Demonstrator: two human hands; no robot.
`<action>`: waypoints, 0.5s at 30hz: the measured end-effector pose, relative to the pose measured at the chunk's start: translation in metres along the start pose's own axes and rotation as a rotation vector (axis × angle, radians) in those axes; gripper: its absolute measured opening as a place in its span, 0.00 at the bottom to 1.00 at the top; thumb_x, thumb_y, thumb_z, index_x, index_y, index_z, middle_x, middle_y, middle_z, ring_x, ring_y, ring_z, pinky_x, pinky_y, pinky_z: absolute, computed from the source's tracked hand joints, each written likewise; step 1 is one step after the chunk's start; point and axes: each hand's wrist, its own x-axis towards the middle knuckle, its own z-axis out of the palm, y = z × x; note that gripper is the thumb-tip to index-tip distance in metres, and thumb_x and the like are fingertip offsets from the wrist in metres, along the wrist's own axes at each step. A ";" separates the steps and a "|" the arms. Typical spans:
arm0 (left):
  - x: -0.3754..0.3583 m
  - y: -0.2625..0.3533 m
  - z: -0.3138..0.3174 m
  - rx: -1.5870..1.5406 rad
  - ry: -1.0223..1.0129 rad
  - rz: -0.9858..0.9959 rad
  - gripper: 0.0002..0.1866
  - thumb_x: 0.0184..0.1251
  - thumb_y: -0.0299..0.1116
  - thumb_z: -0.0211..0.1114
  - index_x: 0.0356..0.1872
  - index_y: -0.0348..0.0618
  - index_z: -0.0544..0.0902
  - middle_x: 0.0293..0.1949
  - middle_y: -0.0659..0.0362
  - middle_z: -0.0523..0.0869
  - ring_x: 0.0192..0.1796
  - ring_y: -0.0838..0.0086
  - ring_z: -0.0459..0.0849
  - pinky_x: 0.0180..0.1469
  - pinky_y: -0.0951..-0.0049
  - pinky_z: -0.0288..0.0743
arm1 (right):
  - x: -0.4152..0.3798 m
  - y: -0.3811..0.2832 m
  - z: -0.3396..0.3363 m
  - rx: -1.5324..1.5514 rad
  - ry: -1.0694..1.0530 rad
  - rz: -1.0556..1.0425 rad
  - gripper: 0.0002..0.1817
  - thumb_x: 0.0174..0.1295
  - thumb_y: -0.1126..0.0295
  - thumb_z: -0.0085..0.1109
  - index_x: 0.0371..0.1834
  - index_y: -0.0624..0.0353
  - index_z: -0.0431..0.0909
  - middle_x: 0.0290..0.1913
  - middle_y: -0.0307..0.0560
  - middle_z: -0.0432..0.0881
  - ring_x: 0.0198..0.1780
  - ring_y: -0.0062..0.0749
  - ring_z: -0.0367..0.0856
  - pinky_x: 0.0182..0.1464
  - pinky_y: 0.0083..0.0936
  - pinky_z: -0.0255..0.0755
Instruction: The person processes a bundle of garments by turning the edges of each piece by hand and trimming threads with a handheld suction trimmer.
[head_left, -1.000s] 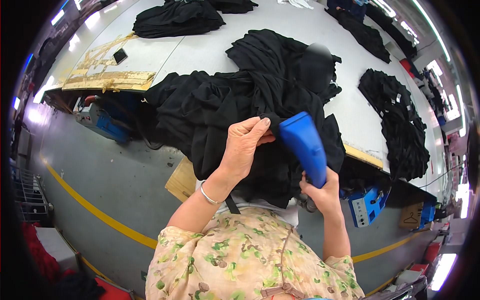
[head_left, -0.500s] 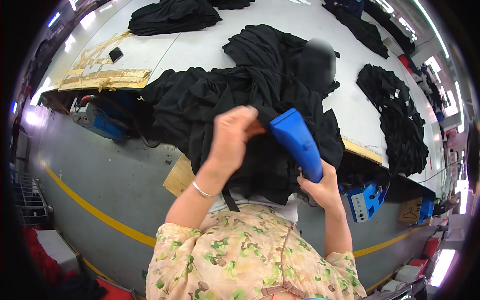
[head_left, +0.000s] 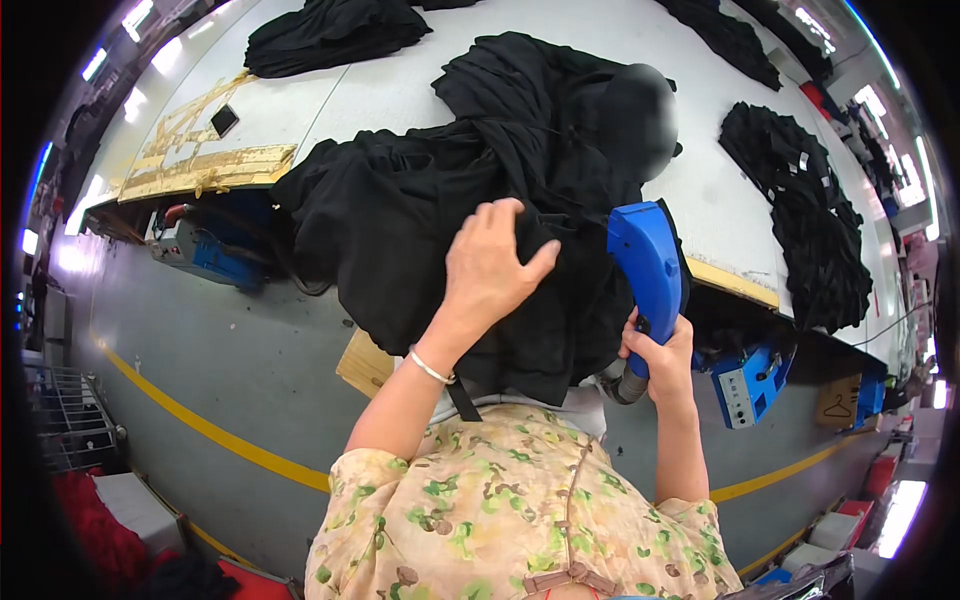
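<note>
A heap of black cloth [head_left: 400, 210] lies on the white table and hangs over its front edge, down to my lap. Spread over the cloth, with its fingers apart and nothing held, is my left hand [head_left: 492, 262]. My right hand [head_left: 660, 355] grips the handle of a blue handheld tool [head_left: 648, 262], whose wide head points up and away from me. A grey hose comes out below that hand. The tool's head is at the right side of the cloth.
Black garment piles lie on the white table [head_left: 390, 92], at the back left [head_left: 335, 35] and right [head_left: 800, 215]. A dark phone-like object [head_left: 224, 121] rests at the left. Blue machines [head_left: 752, 385] [head_left: 205, 250] sit beneath the edge. A cardboard box [head_left: 838, 400] stands at the right.
My left hand has opened and spread over the cloth. My right hand has moved right with the blue tool, which is now more upright. The cloth near my left hand lies flatter.
</note>
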 end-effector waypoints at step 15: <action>-0.041 0.011 -0.017 0.036 -0.611 0.003 0.18 0.63 0.45 0.69 0.31 0.37 0.83 0.21 0.54 0.81 0.25 0.62 0.82 0.30 0.67 0.76 | 0.003 0.018 -0.014 0.027 0.020 0.038 0.08 0.52 0.80 0.64 0.35 0.65 0.78 0.28 0.41 0.80 0.26 0.22 0.78 0.31 0.22 0.74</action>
